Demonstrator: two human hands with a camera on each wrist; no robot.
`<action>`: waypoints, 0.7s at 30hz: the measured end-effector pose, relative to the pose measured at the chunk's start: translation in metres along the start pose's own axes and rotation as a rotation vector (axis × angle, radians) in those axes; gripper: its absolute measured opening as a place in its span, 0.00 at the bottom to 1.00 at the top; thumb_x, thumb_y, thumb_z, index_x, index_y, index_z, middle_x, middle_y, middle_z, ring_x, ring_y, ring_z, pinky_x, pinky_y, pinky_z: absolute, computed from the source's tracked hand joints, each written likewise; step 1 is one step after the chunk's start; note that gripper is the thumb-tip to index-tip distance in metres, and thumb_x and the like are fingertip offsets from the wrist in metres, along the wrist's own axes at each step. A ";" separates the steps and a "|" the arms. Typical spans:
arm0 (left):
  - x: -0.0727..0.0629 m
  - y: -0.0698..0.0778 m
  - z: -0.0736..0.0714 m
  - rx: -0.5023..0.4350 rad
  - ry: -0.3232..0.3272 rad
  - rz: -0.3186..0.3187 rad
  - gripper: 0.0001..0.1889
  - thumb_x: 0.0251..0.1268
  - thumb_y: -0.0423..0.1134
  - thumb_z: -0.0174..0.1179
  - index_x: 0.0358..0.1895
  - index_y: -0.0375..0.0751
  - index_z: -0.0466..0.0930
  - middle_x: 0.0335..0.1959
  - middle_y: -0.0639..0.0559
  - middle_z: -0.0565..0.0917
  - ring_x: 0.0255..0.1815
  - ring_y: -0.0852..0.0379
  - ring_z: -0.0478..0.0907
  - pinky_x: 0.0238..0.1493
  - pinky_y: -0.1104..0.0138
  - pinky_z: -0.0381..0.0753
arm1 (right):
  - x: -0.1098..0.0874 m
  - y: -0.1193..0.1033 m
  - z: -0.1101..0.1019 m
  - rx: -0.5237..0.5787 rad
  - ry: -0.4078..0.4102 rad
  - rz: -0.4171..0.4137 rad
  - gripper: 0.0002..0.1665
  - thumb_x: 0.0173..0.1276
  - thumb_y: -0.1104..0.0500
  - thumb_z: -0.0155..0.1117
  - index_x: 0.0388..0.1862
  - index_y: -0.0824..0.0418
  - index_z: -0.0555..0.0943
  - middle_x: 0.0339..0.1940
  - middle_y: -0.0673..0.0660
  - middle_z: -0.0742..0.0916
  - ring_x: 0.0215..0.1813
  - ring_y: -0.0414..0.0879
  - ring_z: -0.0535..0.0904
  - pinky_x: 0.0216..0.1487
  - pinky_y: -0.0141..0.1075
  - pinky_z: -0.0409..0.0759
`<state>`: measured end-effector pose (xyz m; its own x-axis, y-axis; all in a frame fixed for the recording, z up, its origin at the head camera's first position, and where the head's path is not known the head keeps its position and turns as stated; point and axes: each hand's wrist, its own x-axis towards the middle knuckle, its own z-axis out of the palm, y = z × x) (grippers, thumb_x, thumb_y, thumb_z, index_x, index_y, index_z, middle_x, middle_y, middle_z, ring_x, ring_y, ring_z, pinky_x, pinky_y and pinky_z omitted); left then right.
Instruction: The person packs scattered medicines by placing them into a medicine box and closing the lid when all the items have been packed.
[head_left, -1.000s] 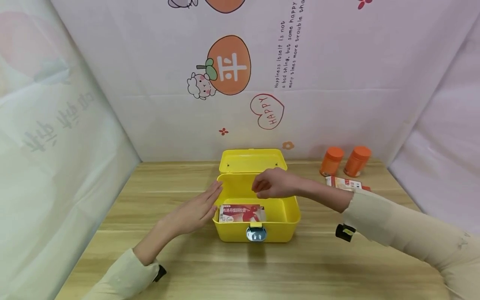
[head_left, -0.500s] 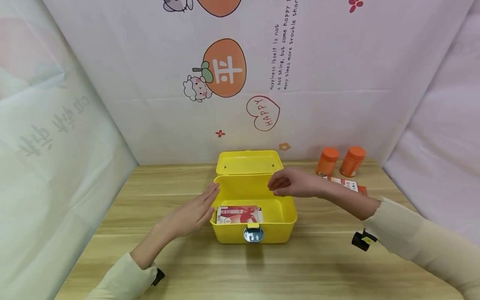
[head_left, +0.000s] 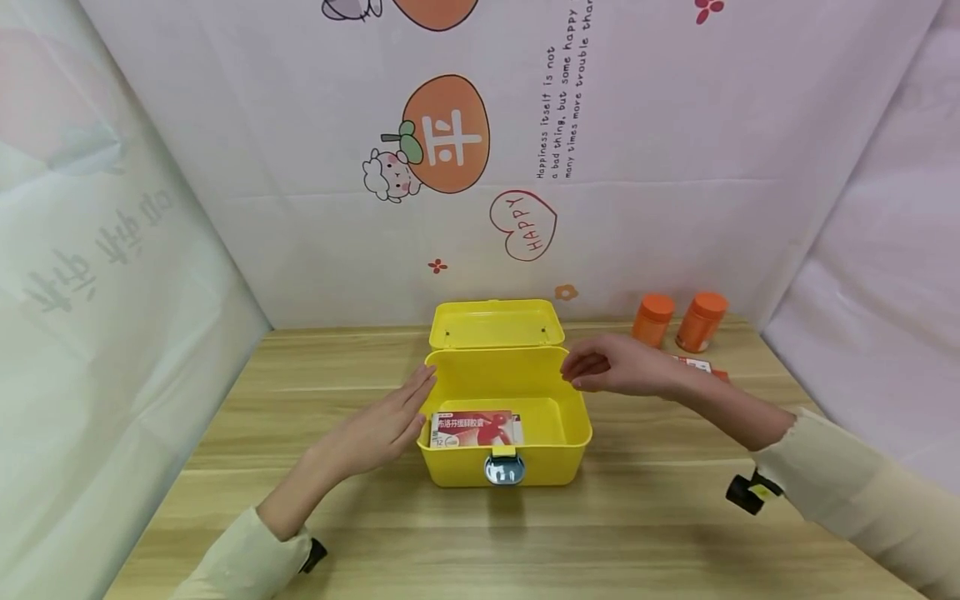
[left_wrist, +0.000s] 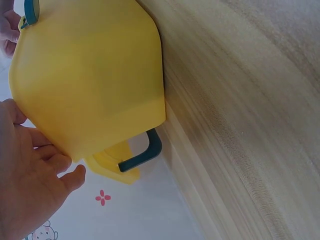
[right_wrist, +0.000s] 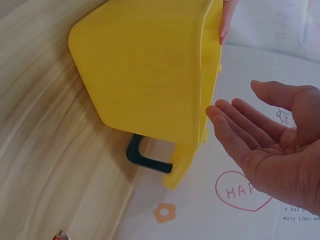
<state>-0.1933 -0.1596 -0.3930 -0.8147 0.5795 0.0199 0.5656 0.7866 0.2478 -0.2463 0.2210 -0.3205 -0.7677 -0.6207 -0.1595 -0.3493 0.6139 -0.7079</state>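
A yellow plastic box stands on the table with its lid raised at the back and a metal latch on its front. Inside, at the left, lies a red-and-white medicine carton, with a white edge showing behind it. My left hand rests its fingertips along the left rim, fingers straight in the head view. Over the right rear rim, my right hand holds nothing. Its fingers are loosely bent, and the right wrist view shows the bare palm beside the rim.
Two orange bottles stand at the back right of the wooden table. Nearer, a white-and-red carton is partly hidden behind the right forearm. A printed cloth hangs behind the table. Dark green handle juts from the box's lid side.
My right hand has moved right, from above the middle of the box to its right rear rim. The left hand stays at the left rim, and the carton stays inside.
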 end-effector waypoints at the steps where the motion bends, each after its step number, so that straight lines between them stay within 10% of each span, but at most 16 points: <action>1: 0.000 0.000 0.000 0.001 0.000 0.001 0.32 0.82 0.48 0.40 0.81 0.40 0.46 0.84 0.50 0.43 0.84 0.52 0.44 0.79 0.53 0.56 | -0.002 0.002 -0.001 0.003 0.006 0.008 0.17 0.72 0.59 0.63 0.56 0.65 0.81 0.52 0.60 0.87 0.54 0.49 0.85 0.55 0.41 0.86; 21: 0.000 -0.002 0.001 -0.001 -0.001 -0.001 0.32 0.82 0.48 0.40 0.81 0.40 0.45 0.84 0.50 0.43 0.84 0.52 0.44 0.79 0.52 0.58 | -0.021 0.031 -0.019 0.019 0.083 0.045 0.21 0.72 0.57 0.63 0.59 0.67 0.79 0.55 0.61 0.87 0.56 0.53 0.85 0.53 0.40 0.86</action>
<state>-0.1943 -0.1612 -0.3940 -0.8150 0.5792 0.0190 0.5649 0.7868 0.2488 -0.2517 0.2621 -0.3256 -0.8247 -0.5494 -0.1346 -0.3034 0.6304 -0.7145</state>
